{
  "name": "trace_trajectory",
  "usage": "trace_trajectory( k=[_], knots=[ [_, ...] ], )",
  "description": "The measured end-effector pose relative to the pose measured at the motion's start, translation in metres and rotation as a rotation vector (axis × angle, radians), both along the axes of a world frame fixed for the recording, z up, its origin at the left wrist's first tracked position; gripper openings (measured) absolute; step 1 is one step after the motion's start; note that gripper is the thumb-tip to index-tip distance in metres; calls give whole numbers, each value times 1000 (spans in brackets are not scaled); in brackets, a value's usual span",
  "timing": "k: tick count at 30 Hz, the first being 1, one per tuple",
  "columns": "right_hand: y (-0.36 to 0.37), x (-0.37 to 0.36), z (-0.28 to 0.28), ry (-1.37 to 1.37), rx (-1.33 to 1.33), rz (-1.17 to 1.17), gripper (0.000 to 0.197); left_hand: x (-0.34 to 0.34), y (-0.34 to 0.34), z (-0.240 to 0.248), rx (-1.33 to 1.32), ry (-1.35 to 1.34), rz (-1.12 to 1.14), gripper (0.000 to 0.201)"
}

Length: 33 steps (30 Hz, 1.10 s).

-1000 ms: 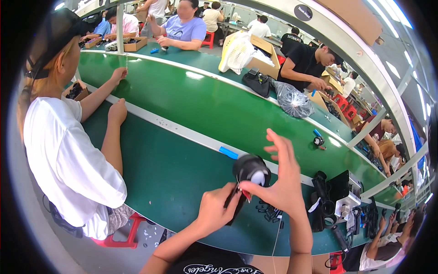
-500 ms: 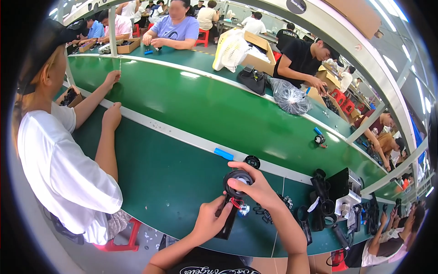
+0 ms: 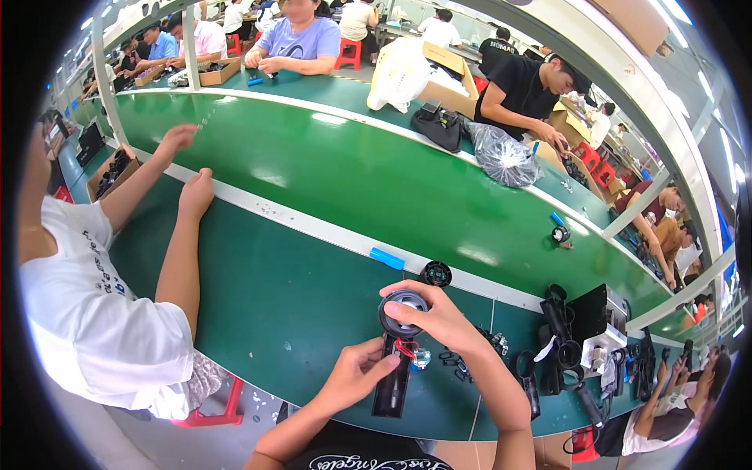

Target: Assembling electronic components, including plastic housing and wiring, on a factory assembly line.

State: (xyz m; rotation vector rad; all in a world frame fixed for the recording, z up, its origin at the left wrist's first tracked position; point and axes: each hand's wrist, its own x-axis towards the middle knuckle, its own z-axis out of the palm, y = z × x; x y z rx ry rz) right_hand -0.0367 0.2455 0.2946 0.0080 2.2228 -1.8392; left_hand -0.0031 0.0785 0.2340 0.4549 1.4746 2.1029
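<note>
A black handheld fan housing (image 3: 388,393), with a round head and a straight handle, is held over the table in front of me. My left hand (image 3: 356,378) grips its handle between thumb and fingers. My right hand (image 3: 440,317) is curved around the round head, its thumb pressing on the pale part inside the ring. Red wires (image 3: 406,347) hang out below the head to a small circuit board (image 3: 421,359). Beyond my right hand lies a round black part (image 3: 435,273), with a blue cylindrical battery (image 3: 387,258) to its left.
Small metal pieces (image 3: 493,341) and black clips (image 3: 454,363) lie right of my forearm. Further right are black fan housings (image 3: 558,337) and a metal box machine (image 3: 601,329). A green conveyor belt (image 3: 313,168) runs beyond a white rail. A co-worker's arm (image 3: 178,258) reaches in at left.
The housing's handle has swung more upright, and more of it shows below my left hand. My right thumb has shifted on the round head. The co-worker at left has leaned away.
</note>
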Motion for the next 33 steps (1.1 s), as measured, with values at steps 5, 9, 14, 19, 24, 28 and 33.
trace_trajectory(
  k=[5, 9, 14, 19, 24, 28, 33],
  knots=[
    [3, -2, -2, 4, -7, 17, 43, -15, -6, -9, 49, -300, -161, 64],
    [3, -1, -3, -78, -71, 46, 43, -14, 12, 2, 14, -447, -73, 82],
    [-1, 6, -10, -66, -143, 56, 39, -17, 17, 0, 53, -442, -100, 78],
    [-1, 20, -11, 134, -110, -80, 42, -15, 14, -12, 165, -505, -168, 79],
    [3, 79, -16, 223, -15, -220, 58, -14, 9, -16, 309, -594, -132, 85],
    [-14, 105, -33, 227, 116, -154, 61, -12, 9, -3, 185, -421, -87, 81],
    [-16, 103, -16, 441, 334, -308, 42, -6, 20, 2, 71, -398, 102, 89]
  ],
)
